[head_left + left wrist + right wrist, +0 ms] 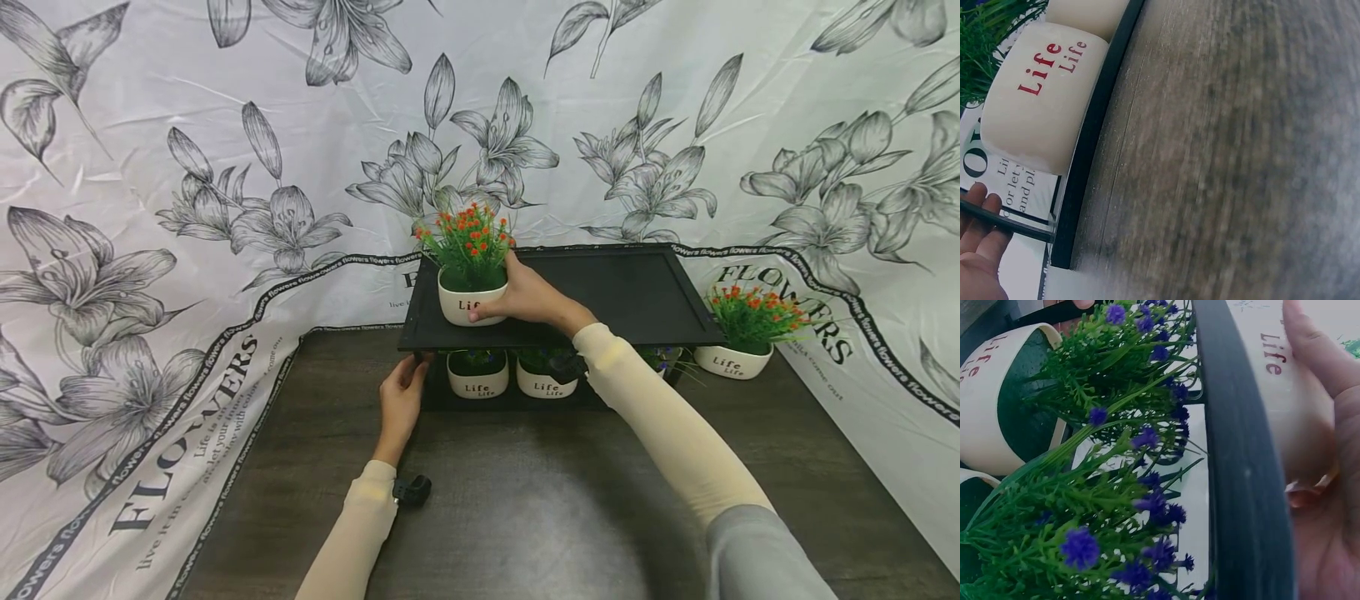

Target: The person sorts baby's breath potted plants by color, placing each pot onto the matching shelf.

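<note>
On the left end of a two-tier black shelf's top board [615,292], my right hand [536,292] grips a white "Life" pot [457,307] of orange-red artificial flowers. The thumb lies across the pot's front, and the other fingers are hidden behind it. Its pale wall also shows in the right wrist view, above the board's dark edge [1241,450]. My left hand [401,400] holds the shelf's front left leg [1007,223], fingers bent around the thin black post. Beside that leg, a white pot [1044,100] stands on the lower tier.
Several white pots with purple flowers [1079,547] line the lower tier, including one pot [546,385] near its middle. A second orange-flowered pot [733,362] stands right of the shelf. Flower-printed cloth [300,125] hangs behind the dark wooden table [480,500].
</note>
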### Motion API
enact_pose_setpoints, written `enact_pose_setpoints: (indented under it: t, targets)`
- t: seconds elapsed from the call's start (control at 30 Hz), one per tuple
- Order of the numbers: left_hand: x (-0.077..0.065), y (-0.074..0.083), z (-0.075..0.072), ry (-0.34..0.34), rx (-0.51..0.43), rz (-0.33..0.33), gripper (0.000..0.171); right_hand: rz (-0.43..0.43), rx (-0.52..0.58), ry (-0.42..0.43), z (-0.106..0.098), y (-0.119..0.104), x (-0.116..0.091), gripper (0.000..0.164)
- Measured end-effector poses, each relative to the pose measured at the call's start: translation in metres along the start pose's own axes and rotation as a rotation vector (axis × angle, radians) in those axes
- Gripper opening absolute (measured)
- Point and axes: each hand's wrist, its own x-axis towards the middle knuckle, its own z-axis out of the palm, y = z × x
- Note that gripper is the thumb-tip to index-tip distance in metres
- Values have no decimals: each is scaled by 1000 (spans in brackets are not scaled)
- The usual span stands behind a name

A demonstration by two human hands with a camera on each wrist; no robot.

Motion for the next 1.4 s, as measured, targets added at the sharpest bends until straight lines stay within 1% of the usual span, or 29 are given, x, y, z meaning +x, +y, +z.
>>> enact_pose_setpoints:
  t: [0.17, 0.27, 0.33, 0.37, 0.43, 0.5, 0.57, 0.67, 0.73, 0.87, 1.1, 1.2, 1.3, 1.4]
  targets:
    - [1, 0, 1, -6, -8, -7, 29, -52, 31, 41, -6, 4, -5, 128]
    - [1, 0, 1, -9, -7, -12, 29, -75, 30, 67, -15, 7, -13, 120]
    - [1, 0, 1, -6, -9, -9, 29, -96, 25, 86, -22, 9, -22, 110]
    - [1, 1, 0, -5, -12, -6, 28, -113, 28, 99, -26, 11, -26, 102]
    - [1, 1, 0, 0, -20, 7, 28, -152, 34, 136, -33, 16, -36, 80]
    - [2, 1, 0, 1, -21, 15, 27, -194, 32, 190, -41, 22, -46, 59]
    - [2, 1, -1, 0, -20, 21, 27, -234, 17, 252, -47, 30, -57, 42]
    - [2, 1, -1, 3, -25, 18, 26, -273, -13, 347, -55, 42, -75, 23]
    - [3, 1, 0, 5, -28, 14, 26, -282, -32, 408, -61, 51, -87, 15]
    - [3, 0, 1, 4, -32, -3, 27, -256, -51, 504, -72, 70, -114, 9]
    - [2, 0, 2, 14, -47, -8, 27, -167, -16, 582, -91, 106, -161, 10]
    - [1, 0, 2, 10, -45, -12, 28, -127, -7, 623, -98, 122, -178, 9]
    - [1, -1, 1, 10, -40, -15, 29, -107, 11, 663, -106, 133, -194, 11]
    - [1, -1, 2, 12, -38, -3, 28, -63, 36, 729, -113, 147, -206, 15]
